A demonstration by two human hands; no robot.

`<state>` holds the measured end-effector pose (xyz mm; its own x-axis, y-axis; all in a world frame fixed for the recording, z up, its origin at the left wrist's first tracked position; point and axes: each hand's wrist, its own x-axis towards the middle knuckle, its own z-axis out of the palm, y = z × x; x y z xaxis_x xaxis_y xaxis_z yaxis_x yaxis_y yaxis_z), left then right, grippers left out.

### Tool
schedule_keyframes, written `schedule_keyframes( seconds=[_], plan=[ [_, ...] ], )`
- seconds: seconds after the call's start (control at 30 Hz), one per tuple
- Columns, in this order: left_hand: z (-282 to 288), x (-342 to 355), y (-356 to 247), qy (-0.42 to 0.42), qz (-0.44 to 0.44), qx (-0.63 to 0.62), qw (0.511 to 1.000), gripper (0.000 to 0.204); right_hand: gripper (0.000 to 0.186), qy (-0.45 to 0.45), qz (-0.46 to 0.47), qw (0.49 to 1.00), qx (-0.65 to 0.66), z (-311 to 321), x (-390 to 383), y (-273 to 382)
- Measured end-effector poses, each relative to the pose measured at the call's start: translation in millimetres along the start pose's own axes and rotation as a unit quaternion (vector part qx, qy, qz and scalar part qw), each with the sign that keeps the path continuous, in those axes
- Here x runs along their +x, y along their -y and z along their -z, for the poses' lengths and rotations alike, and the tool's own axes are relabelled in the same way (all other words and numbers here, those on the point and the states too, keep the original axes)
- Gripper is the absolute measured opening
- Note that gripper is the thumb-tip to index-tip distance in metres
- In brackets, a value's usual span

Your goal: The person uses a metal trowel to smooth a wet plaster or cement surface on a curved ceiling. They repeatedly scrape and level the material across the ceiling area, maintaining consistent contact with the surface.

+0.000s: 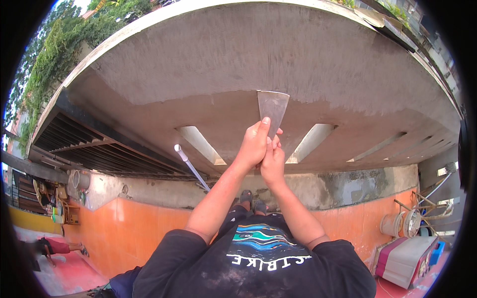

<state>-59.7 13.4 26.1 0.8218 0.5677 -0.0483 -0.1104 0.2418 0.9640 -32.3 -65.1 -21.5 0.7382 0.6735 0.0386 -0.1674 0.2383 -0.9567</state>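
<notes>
A wide metal scraper (273,103) is held upright against the grey plastered wall (208,59), its blade edge at the border between a lighter upper band and a darker lower surface. My left hand (254,143) grips it, thumb on the lower blade. My right hand (272,158) is closed just below and to the right, around the handle, which the fingers mostly hide. Under the blade, the wall has long slot openings (313,141) on both sides of my hands. A white pipe (191,165) stands to the left of my forearms.
A black metal grille (74,144) is at left. My sandalled feet (246,198) stand below, near orange panels (144,218). Buckets (391,223), a metal frame (432,208) and a striped bundle (405,260) sit at right. Another person's legs (54,248) show at lower left.
</notes>
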Motion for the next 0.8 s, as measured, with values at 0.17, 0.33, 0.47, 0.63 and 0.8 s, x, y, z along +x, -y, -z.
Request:
schedule_keyframes(
  seconds=[0.17,0.33,0.47,0.63,0.8],
  plan=[
    [-2.7,-4.3,4.1,-0.012,0.009,-0.018,1.0,0.056,0.029,-0.01,-0.025,0.998,0.05,3.4,-3.0,-0.3],
    [-3.1,3.5,-7.8,0.013,-0.019,-0.027,0.999,0.058,0.027,0.001,0.006,1.0,0.008,1.7,1.4,9.5],
    [-2.7,3.2,-16.8,0.024,-0.019,-0.032,0.999,0.057,0.027,0.003,0.046,0.999,0.009,-1.9,0.7,15.9],
    [-1.8,-5.2,-9.3,-0.011,0.07,-0.009,0.997,0.058,0.034,0.006,-0.004,0.999,-0.047,-0.4,-7.5,12.3],
    [-0.5,-5.1,-5.6,-0.005,0.017,-0.024,1.0,0.057,0.036,0.022,-0.014,1.0,-0.006,2.6,-10.4,10.4]
  ],
)
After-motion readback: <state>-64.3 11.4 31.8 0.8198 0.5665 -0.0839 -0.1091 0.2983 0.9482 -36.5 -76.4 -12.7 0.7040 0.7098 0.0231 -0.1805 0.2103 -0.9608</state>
